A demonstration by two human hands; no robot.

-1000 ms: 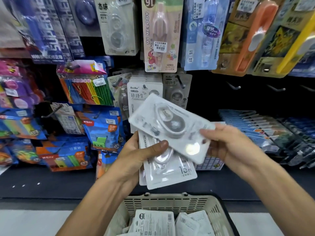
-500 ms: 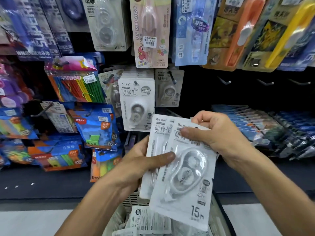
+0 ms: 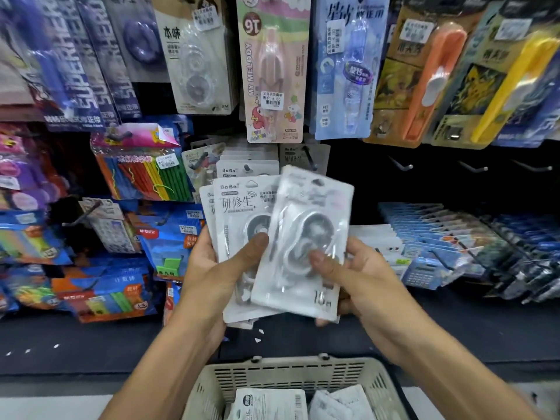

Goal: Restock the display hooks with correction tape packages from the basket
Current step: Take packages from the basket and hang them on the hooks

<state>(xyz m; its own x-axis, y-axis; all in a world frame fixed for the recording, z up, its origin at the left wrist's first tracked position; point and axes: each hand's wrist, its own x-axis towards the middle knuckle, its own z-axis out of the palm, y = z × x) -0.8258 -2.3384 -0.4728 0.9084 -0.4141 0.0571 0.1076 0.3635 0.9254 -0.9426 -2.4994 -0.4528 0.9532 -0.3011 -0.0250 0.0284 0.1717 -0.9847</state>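
Behind held packages [image 3: 242,225], full hook [image 3: 248,168], pink card [image 3: 272,71]

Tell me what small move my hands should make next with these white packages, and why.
Probably lift the front package, pinched in your right hand, toward the hook holding matching BoBo packs; your left hand holds the remaining stack.

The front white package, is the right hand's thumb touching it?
Touching. The head view shows the right hand with its thumb pressed on the front package.
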